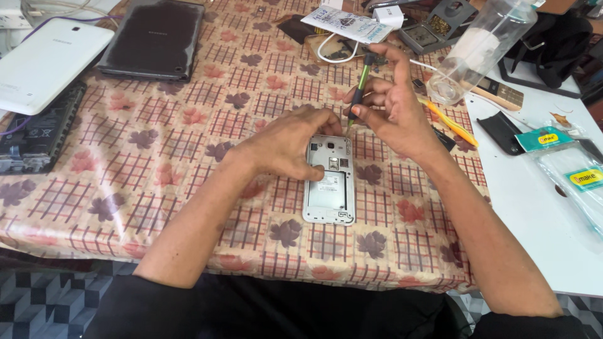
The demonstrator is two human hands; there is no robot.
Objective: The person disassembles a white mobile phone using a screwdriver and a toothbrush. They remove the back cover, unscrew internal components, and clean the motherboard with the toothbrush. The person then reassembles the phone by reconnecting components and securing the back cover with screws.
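Far left, a white tablet [47, 59] lies face down on the table edge, overlapping a black battery pack [38, 135] that sits just below it. Next over, a dark tablet [154, 37] lies flat near the top of the patterned tablecloth [157, 157], checked with leaf prints. Centre: the left hand [289, 144] comes in from lower left, palm down, fingers curled and pressing on the top left corner of an opened phone [330, 182], back cover off, silver frame and battery bay showing. Phone lies flat on the cloth, long side running away from the person, roughly mid-table. Right hand [392, 107] is just beside the left, above the phone's top right corner, thumb and fingers pinched shut around a thin green-and-black screwdriver [360, 88], held nearly upright with its tip down at the phone's upper edge. The two hands are close together, almost touching over the phone top. Behind the hands: a white cable [333, 53] and a printed card packet [345, 24]. Right of the hand, an orange-yellow tool [452, 124] lies slantwise on the cloth. A clear plastic bottle [480, 47] lies tilted further back. Far right, a white surface [534, 207] carries a black strip [502, 132] and clear plastic pouches [575, 172] with teal and yellow labels.
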